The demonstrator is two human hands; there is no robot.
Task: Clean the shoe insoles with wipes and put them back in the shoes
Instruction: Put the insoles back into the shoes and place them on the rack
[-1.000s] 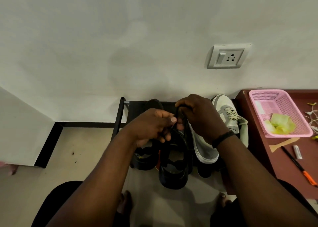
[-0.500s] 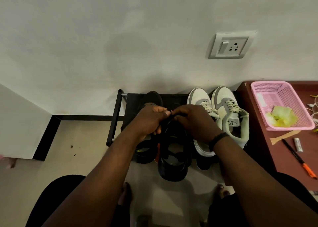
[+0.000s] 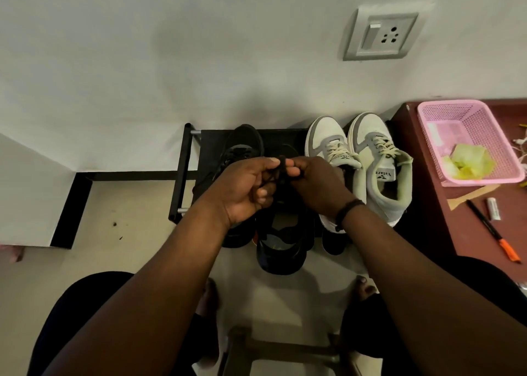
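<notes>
Both hands met over the black shoe rack, which stood against the wall. The left hand had its fingers curled, thumb and forefinger pinching a black lace; the right hand pinched the same lace from the other side, its fingertips almost touching those of the left. A dark band circled the right wrist.

The lace belonged to a black shoe lying on the rack's left part, toe toward the wall, mostly hidden beneath the left hand. In front of the rack's middle, under the hands, lay a black sandal with open straps, its heel end reaching out over the floor. Whether an insole was in either dark shoe could not be told.

On the rack's right part stood a pair of white-and-grey sneakers, side by side, toes to the wall, laces tied; the nearer one was partly covered by the right wrist.

Right of the rack stood a reddish-brown worktop. On it, a pink basket held a crumpled yellow-green wipe. Near the basket, on the side away from the wall, lay a black pen with an orange cap and a small white tube.

Above the rack's right end, a wall socket was set into the pale wall.
</notes>
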